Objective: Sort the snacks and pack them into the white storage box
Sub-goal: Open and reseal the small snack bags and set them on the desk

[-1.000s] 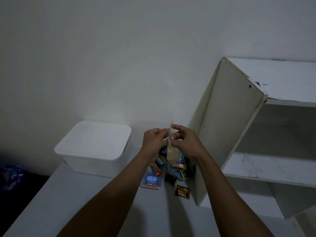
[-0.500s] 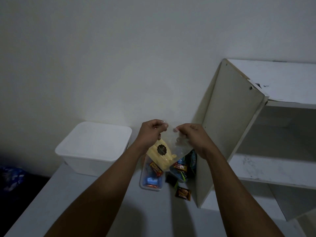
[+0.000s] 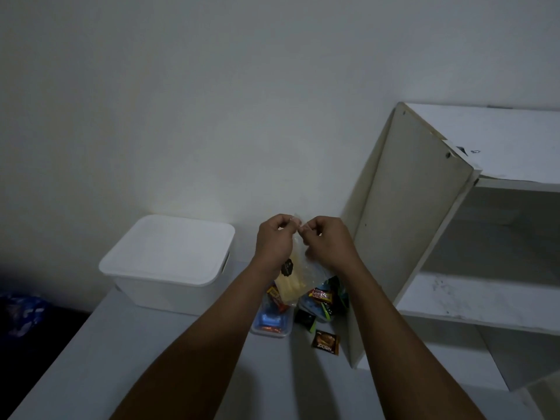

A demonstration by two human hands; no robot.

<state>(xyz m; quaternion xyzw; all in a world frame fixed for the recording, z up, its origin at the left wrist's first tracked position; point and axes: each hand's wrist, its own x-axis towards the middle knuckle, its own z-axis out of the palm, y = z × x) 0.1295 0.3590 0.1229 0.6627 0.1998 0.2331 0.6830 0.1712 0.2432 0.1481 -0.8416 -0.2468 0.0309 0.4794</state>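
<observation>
A clear plastic bag of pale yellow snacks (image 3: 292, 283) with a dark round sticker hangs in the air above the table. My left hand (image 3: 277, 241) and my right hand (image 3: 325, 241) both pinch its top edge, close together. Below them lies a pile of small wrapped snacks (image 3: 321, 298), partly hidden by the bag. A clear tray (image 3: 271, 324) holds blue and orange packets. One brown sachet (image 3: 325, 342) lies apart at the front. The white storage box (image 3: 168, 263) stands at the left with its lid on.
A white shelf unit (image 3: 409, 231) stands at the right, its side panel next to the snack pile. The grey table (image 3: 151, 374) runs toward me. A wall rises right behind the box. Something dark blue (image 3: 21, 313) lies left of the table.
The bag first hung edge-on, then was spread wide between my hands. Now my hands have come together again at its top, and the bag hangs narrower.
</observation>
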